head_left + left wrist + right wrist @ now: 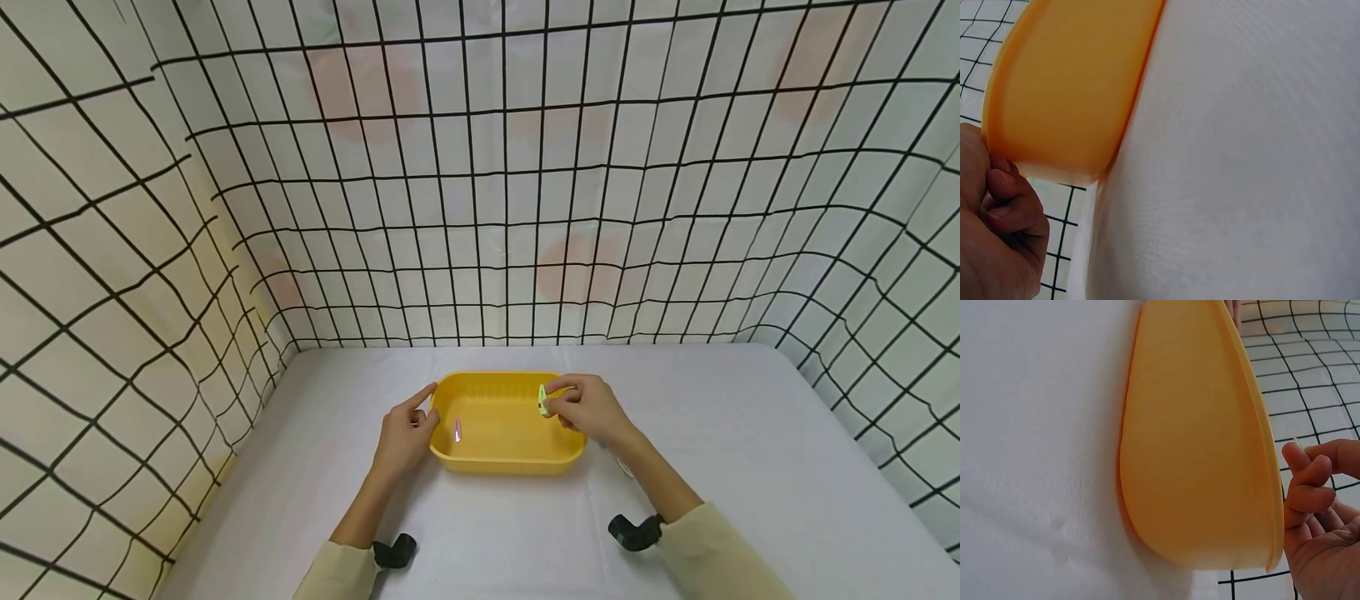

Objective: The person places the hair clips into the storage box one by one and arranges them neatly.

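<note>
A yellow plastic tray (498, 467) stands on the white-covered table. At its left end my left hand (405, 437) holds the rim with thumb and index finger; in the left wrist view its other fingers curl against the tray's outer wall (1072, 81). My right hand (588, 408) pinches a light green hair clip (542, 400) between thumb and fingertips, above the tray's right part. A pink hair clip (457, 430) lies inside the tray near the left end. In the right wrist view the right hand (1322, 519) is beside the rim, the clip mostly hidden by the fingers.
Partly covered by the right forearm, a small pale object (624, 467) lies on the table (750, 467) just right of the tray. A black wire grid (502, 225) surrounds the table at the back and sides. Dark cameras (636, 532) are worn at both wrists.
</note>
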`<move>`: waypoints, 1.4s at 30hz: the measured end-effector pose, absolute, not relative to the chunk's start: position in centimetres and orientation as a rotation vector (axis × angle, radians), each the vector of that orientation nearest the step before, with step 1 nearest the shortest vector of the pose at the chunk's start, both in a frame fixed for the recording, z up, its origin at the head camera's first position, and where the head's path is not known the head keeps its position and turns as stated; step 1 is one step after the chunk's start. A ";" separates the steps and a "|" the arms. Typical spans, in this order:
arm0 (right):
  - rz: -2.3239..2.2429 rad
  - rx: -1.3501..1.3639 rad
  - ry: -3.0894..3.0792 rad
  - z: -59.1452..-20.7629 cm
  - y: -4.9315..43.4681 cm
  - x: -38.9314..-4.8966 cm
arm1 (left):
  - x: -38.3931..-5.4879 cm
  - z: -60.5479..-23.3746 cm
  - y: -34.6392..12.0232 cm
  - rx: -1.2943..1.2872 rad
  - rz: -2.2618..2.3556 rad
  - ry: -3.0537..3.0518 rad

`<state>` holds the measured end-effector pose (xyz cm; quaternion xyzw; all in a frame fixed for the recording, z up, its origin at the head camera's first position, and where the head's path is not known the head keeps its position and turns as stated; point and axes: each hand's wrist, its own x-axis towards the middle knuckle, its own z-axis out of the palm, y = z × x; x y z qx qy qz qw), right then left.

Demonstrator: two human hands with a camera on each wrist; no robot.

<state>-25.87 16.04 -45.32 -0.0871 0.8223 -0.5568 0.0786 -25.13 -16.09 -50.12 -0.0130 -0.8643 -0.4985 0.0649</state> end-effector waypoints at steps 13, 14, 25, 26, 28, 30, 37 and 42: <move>-1.647 -0.228 2.466 -46.5 11.9 -26.6 | -25.2 -50.4 -16.3 -0.028 -1.516 -2.608; -1.652 -0.229 2.460 -46.6 11.6 -26.7 | -25.2 -50.3 -16.3 -0.032 -1.516 -2.607; -1.568 -0.185 2.502 -47.4 8.5 -27.0 | -25.2 -50.3 -16.3 -0.021 -1.522 -2.609; -1.568 -0.183 2.491 -47.5 8.3 -27.0 | -25.2 -50.3 -16.3 -0.023 -1.524 -2.608; -1.583 -0.183 2.461 -47.9 8.0 -27.1 | -25.2 -50.3 -16.2 -0.026 -1.524 -2.606; -1.603 -0.183 2.434 -48.1 7.6 -27.3 | -25.2 -50.2 -16.2 -0.035 -1.525 -2.600; -1.571 -0.218 2.408 -48.6 6.5 -27.4 | -25.2 -50.3 -16.0 -0.062 -1.518 -2.597; -1.538 -0.233 2.411 -48.6 5.7 -27.6 | -25.3 -50.4 -16.0 -0.044 -1.498 -2.605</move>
